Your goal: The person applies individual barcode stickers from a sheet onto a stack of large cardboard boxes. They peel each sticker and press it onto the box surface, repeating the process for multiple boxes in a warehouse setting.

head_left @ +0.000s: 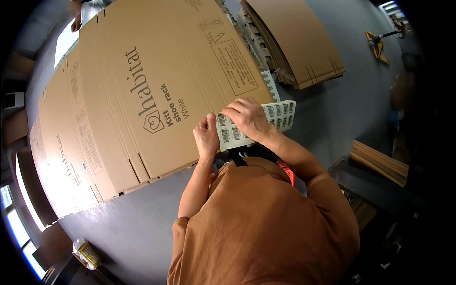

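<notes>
A white sheet of barcode labels (284, 115) is held over the near edge of a large flattened cardboard box (199, 66). My left hand (206, 135) grips the sheet's left end, thumb up along its edge. Across the sheet lies my right hand (247, 118), its fingers bent and pinched together at the upper edge, close to my left thumb. Whether a single label is between those fingertips is hidden. The box has dark print and slots cut along its near side. Another strip of labels (270, 86) lies at the box's right edge.
More flat brown cardboard (299, 38) is stacked to the far right. A yellow pallet jack (376, 47) stands beyond it on the grey floor. Another person's hand (76, 23) shows at the far left edge of the box. Cardboard sheets (380, 161) lie at right.
</notes>
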Demonstrator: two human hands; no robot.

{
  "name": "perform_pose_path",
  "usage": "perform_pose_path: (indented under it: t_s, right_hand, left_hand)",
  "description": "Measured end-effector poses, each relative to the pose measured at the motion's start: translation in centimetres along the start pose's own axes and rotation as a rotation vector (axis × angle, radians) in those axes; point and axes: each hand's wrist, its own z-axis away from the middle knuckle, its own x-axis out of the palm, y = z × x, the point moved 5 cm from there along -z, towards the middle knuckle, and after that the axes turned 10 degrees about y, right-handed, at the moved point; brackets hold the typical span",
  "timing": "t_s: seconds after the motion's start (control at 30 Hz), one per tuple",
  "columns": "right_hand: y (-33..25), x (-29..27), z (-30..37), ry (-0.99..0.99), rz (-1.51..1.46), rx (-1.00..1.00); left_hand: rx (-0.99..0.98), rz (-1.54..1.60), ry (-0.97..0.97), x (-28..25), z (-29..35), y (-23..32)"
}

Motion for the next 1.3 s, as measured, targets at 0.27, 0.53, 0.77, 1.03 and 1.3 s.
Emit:
perform_pose_path:
  t_s: [0.27, 0.53, 0.77, 1.03, 1.3]
  right_hand:
    - [0.5, 0.6, 0.9, -0.01, 0.021, -0.032]
    - [0.8, 1.1, 1.2, -0.06, -0.008, -0.058]
    - [2.5, 2.6, -0.3, -0.024, -0.339, 0.172]
    - [10.7, 7.0, -6.5, -0.506, -0.514, 0.606]
    - [13.2, 13.8, -6.1, -0.707, -0.402, 0.477]
  left_hand:
    - [-0.169, 0.182, 0.021, 1.4, -0.7, -2.2]
    - [-0.239, 0.131, 0.073, 1.6, -0.9, -2.4]
    - [-0.201, -0.021, 0.085, 0.6, -1.5, -2.1]
    - [0.368, -0.328, -0.076, 0.8, -1.8, -2.1]
    - [0.785, -0.59, -0.202, 2.5, -2.7, -0.4]
